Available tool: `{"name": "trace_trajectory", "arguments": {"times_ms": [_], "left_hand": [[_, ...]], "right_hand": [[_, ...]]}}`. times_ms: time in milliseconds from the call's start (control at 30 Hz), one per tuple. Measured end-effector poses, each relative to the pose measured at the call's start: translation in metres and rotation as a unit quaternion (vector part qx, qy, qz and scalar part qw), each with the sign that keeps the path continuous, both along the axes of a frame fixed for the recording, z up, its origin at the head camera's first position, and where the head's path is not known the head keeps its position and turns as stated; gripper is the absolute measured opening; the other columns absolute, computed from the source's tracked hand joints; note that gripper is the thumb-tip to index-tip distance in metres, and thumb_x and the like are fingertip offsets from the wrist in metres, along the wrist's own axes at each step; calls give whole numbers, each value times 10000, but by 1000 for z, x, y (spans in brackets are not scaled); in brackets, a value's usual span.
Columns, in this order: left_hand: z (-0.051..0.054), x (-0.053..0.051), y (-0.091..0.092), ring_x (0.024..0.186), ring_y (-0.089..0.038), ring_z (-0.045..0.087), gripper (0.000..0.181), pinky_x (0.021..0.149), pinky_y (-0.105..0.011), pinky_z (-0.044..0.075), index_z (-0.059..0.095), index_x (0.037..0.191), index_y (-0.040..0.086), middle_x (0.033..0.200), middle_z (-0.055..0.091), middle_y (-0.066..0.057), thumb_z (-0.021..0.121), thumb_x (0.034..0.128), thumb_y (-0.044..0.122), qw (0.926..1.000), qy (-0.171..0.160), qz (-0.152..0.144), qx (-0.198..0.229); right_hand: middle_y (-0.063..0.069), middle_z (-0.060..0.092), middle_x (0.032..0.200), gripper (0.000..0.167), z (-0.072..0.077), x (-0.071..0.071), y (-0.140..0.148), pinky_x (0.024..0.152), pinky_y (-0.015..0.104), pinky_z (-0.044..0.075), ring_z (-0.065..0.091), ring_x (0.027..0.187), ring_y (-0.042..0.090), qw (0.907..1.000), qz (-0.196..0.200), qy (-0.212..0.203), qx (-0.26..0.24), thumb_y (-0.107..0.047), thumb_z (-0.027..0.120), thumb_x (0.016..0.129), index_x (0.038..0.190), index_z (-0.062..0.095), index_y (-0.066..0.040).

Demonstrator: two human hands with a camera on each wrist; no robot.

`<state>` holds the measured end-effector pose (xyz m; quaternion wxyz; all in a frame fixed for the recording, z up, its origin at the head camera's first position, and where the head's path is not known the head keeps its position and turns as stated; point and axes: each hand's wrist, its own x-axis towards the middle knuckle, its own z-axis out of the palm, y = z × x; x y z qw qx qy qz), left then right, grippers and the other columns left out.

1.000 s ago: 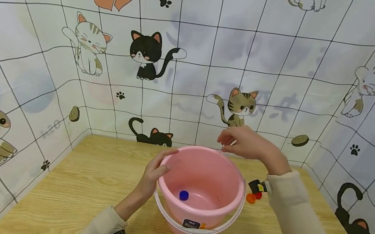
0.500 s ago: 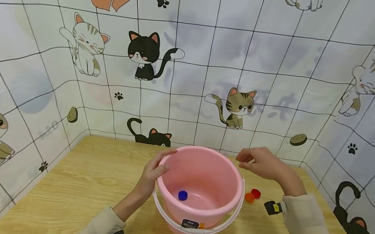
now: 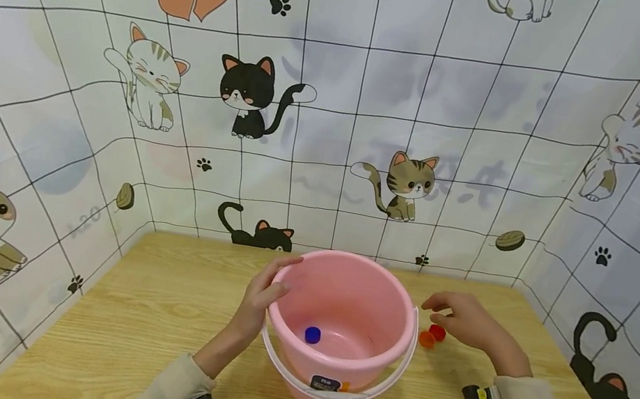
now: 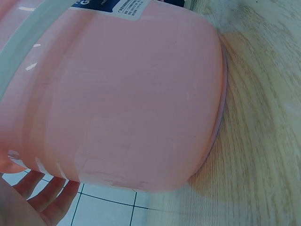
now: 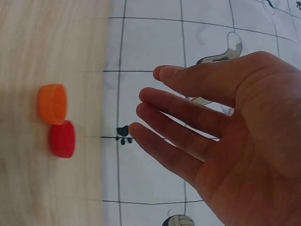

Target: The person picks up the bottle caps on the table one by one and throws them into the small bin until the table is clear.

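A pink bucket (image 3: pixel 360 298) with a white handle (image 3: pixel 338 395) stands on the table, mouth tipped toward me in the head view. My left hand (image 3: pixel 258 295) holds its left rim, thumb over the edge and fingers against the outer wall. Inside the bucket lies a blue bottle cap (image 3: pixel 313 334). To the bucket's right, an orange bottle cap (image 3: pixel 426 339) and a red bottle cap (image 3: pixel 437 332) lie on the table, touching or nearly so. Just above them hovers my right hand (image 3: pixel 468 321), loosely spread and holding nothing. The right wrist view shows its fingers (image 5: pixel 178 141) apart from both caps.
The wooden table (image 3: pixel 167 315) reaches back to a wall covering (image 3: pixel 336 103) printed with cats and grid lines, which also encloses both sides. The bucket's handle hangs down across its front.
My right hand has moved from above the bucket's far rim to the right and down, over the orange and red caps. The left hand and the bucket stay put.
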<state>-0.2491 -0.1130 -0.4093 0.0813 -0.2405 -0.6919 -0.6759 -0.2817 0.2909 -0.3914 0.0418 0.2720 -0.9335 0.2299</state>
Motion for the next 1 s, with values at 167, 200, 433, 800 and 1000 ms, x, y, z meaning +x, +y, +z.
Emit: {"name": "trace_trajectory", "arguments": {"times_ms": [167, 200, 433, 800, 1000], "left_hand": [[0, 1, 0, 1183, -421, 598, 534, 948, -489, 586, 550, 1453, 127, 1449, 557, -186, 487, 926, 187, 10000, 8, -10, 2], [0, 1, 0, 1185, -425, 597, 534, 947, -490, 586, 550, 1454, 128, 1450, 557, -186, 487, 926, 187, 10000, 18, -15, 4], [-1, -1, 0, 1199, -444, 581, 542, 956, -483, 583, 546, 1458, 115, 1454, 551, -192, 492, 922, 177, 10000, 67, -8, 30], [-1, -2, 0, 1221, -406, 574, 545, 981, -495, 568, 553, 1448, 110, 1457, 556, -178, 493, 909, 164, 10000, 61, 12, 62], [-1, -1, -1, 1201, -412, 584, 554, 966, -492, 576, 545, 1456, 109, 1458, 553, -188, 488, 908, 166, 10000, 17, -16, 31]], "right_hand": [[192, 727, 1166, 238, -14, 3, 5, 876, 508, 612, 661, 1124, 441, 9994, -266, -168, -126, 9, 637, 907, 1127, 728, 10], [202, 724, 1169, 242, -16, 4, 6, 872, 507, 612, 658, 1126, 451, 9994, -275, -169, -141, 16, 636, 904, 1129, 726, 16], [256, 703, 1200, 259, -29, 3, 9, 863, 529, 612, 697, 1078, 458, 9981, -400, -313, -346, 29, 627, 902, 1143, 722, 32], [210, 737, 1148, 244, -40, 1, 12, 921, 606, 571, 664, 1113, 454, 9988, -368, -83, -326, 48, 667, 878, 1111, 736, 25], [230, 715, 1195, 312, -47, 1, 18, 933, 613, 563, 644, 1146, 468, 9987, -297, -209, -350, 87, 624, 871, 1166, 711, 31]]}}
